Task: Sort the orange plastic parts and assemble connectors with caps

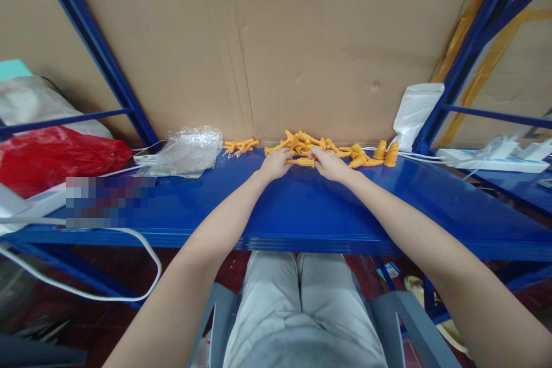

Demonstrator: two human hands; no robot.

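The right hand (328, 164) pinches one end of a slim orange plastic piece (303, 162) with bent fingers; the left hand (275, 165), fingers curled, meets its other end, whether gripping I cannot tell; the piece is near the blue table's (302, 207) far edge, before a heap of orange plastic parts (302, 139).

The person's 2 arms, the left arm (204, 247) and the right arm (414, 236), are bare and slender, narrowing smoothly toward the wrists and ending in a bare left hand (276, 164) and a bare right hand (331, 165). Pale grey, loose cloth trousers (269, 293) cover 2 legs, with soft creases across the lap. A slightly darker grey fabric top (311, 352) shows at the waist, its details blurred.
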